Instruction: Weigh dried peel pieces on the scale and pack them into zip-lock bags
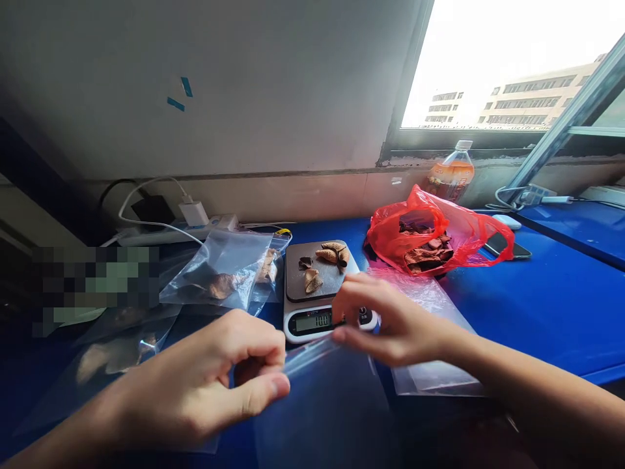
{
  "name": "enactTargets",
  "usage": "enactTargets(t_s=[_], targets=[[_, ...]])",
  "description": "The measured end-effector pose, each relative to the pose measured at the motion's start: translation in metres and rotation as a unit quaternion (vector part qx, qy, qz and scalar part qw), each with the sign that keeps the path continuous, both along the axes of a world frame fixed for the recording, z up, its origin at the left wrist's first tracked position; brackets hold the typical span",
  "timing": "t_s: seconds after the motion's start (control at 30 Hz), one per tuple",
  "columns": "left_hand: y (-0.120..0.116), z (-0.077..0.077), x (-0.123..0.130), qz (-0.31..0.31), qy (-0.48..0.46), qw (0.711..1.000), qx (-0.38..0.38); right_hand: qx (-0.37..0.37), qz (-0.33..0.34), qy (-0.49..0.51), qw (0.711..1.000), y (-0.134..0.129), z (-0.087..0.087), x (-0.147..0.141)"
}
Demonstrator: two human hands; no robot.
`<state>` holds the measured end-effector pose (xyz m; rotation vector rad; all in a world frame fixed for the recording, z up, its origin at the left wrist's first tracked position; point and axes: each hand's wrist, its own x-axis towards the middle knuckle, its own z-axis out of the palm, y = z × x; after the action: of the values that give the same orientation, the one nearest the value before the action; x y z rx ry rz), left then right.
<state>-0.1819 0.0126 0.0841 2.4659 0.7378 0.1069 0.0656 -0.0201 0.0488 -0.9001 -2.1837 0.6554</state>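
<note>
A clear plastic zip bag [322, 404] hangs in front of the scale, its top edge stretched between both hands. My left hand [215, 378] pinches the top left corner with thumb and curled fingers. At the right part of that edge, my right hand [385, 319] is closed with bent fingers, slightly blurred; its thumb touches the bag. Just beyond is a digital kitchen scale [293, 293] with a lit display, partly covered by my right hand. Several dried brown pieces [333, 254] lie on its plate, along with a pale curled piece [312, 281].
Filled clear bags [224, 260] lie left of the scale. A red plastic bag [473, 244] of dark dried pieces stands right, over flat clear bags [434, 378]. Behind are a bottle [452, 172], a phone [508, 246] and a power strip [170, 233] with cables.
</note>
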Motion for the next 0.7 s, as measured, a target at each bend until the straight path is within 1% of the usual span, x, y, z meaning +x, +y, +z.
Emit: enactTargets(t_s=[0.1, 0.13, 0.17, 0.2, 0.27, 0.3, 0.33, 0.37, 0.4, 0.47, 0.5, 0.6, 0.7], targets=[[0.006, -0.006, -0.002, -0.016, -0.017, 1.000, 0.021, -0.062, -0.001, 0.079, 0.995, 0.008, 0.003, 0.008], [0.007, -0.010, -0.001, -0.026, -0.029, 0.998, 0.046, -0.067, -0.007, 0.108, 0.992, 0.012, 0.002, 0.011], [0.007, -0.015, 0.001, -0.035, -0.048, 0.994, 0.087, -0.055, -0.024, 0.133, 0.989, 0.016, 0.000, 0.013], [0.007, -0.021, 0.002, -0.042, -0.074, 0.986, 0.145, -0.027, -0.052, 0.149, 0.987, 0.020, -0.003, 0.016], [0.005, -0.032, 0.005, -0.045, -0.137, 0.950, 0.275, 0.059, -0.126, 0.136, 0.981, 0.032, -0.011, 0.022], [0.004, -0.036, 0.007, -0.053, -0.166, 0.935, 0.309, 0.101, -0.163, 0.106, 0.976, 0.038, -0.016, 0.026], [0.002, -0.038, 0.008, -0.063, -0.190, 0.926, 0.320, 0.130, -0.192, 0.065, 0.971, 0.043, -0.020, 0.029], [0.000, -0.040, 0.008, -0.076, -0.211, 0.924, 0.311, 0.141, -0.210, 0.019, 0.967, 0.049, -0.023, 0.033], [-0.002, -0.041, 0.009, -0.086, -0.226, 0.925, 0.293, 0.137, -0.219, -0.022, 0.966, 0.053, -0.026, 0.036], [-0.004, -0.040, 0.009, -0.095, -0.247, 0.930, 0.256, 0.104, -0.214, -0.081, 0.968, 0.059, -0.029, 0.040], [-0.004, -0.040, 0.009, -0.096, -0.256, 0.932, 0.240, 0.092, -0.209, -0.095, 0.969, 0.061, -0.030, 0.041], [-0.002, -0.041, 0.008, -0.087, -0.264, 0.941, 0.191, 0.081, -0.217, -0.086, 0.969, 0.064, -0.030, 0.040], [0.001, -0.044, 0.007, -0.068, -0.241, 0.954, 0.165, 0.077, -0.257, -0.055, 0.962, 0.067, -0.033, 0.039]])
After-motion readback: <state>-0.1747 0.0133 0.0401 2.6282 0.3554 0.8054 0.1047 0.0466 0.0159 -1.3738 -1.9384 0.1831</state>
